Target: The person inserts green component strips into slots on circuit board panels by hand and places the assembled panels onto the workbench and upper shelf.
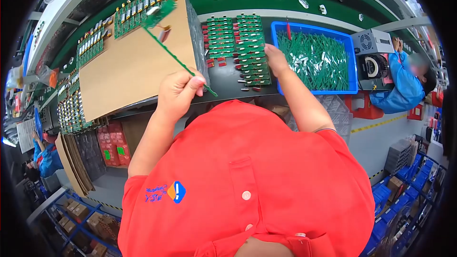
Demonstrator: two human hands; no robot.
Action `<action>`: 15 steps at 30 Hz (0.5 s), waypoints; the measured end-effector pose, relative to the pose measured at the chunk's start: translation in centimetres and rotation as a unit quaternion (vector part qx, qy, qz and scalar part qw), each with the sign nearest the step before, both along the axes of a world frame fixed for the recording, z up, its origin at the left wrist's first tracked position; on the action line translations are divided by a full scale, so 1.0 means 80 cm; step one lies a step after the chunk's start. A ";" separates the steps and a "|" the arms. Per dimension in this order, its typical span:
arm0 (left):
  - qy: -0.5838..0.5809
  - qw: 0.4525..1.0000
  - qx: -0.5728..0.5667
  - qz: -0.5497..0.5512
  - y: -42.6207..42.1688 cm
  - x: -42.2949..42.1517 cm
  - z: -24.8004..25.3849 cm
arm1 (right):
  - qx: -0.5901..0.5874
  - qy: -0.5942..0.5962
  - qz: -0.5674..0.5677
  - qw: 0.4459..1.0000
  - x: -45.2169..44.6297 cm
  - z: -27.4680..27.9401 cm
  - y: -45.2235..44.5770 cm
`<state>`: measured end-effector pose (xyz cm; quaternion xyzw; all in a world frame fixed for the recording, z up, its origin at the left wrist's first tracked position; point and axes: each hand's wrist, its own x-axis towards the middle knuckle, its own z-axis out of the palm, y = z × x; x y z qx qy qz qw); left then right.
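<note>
My left hand (181,89) is closed, pinching the near end of a long thin green strip (166,47) in front of my chest. The strip slants up and left over a brown cardboard sheet (128,74); a blurred green piece (161,13) shows at its far end, and I cannot tell whether they are joined. My right hand (277,62) is at the right end of a stacked row of green circuit boards (251,59), its fingertips closed at a board's edge and partly hidden. Left of that row lies a second row of boards (220,35) with red parts.
A blue bin (353,66) full of green strips stands right of my right hand, a red pen-like tool (288,29) at its back edge. Populated boards (138,9) line the cardboard's far edge. A grey machine (373,42) and a co-worker in blue (402,88) are farther right.
</note>
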<state>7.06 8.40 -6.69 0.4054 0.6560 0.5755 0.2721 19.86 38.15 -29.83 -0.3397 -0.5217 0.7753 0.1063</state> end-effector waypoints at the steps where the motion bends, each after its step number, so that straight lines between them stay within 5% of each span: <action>1: -0.011 1.000 -0.021 0.010 0.001 0.005 0.003 | 0.312 -0.115 0.015 0.943 -0.008 0.016 -0.006; 3: 0.057 0.995 -0.087 -0.005 -0.004 0.006 0.001 | 0.504 -0.086 -0.048 0.858 -0.024 0.044 -0.016; 6: 0.153 0.970 -0.188 -0.029 -0.001 0.012 0.004 | 0.461 0.137 -0.070 0.874 -0.037 0.196 -0.052; 11: 0.334 0.917 -0.210 -0.059 0.004 0.022 -0.001 | 0.665 0.242 0.066 0.703 -0.030 0.348 -0.097; 15: 0.384 0.902 -0.185 -0.063 0.007 0.028 -0.004 | 0.607 0.131 0.148 0.770 -0.031 0.331 -0.118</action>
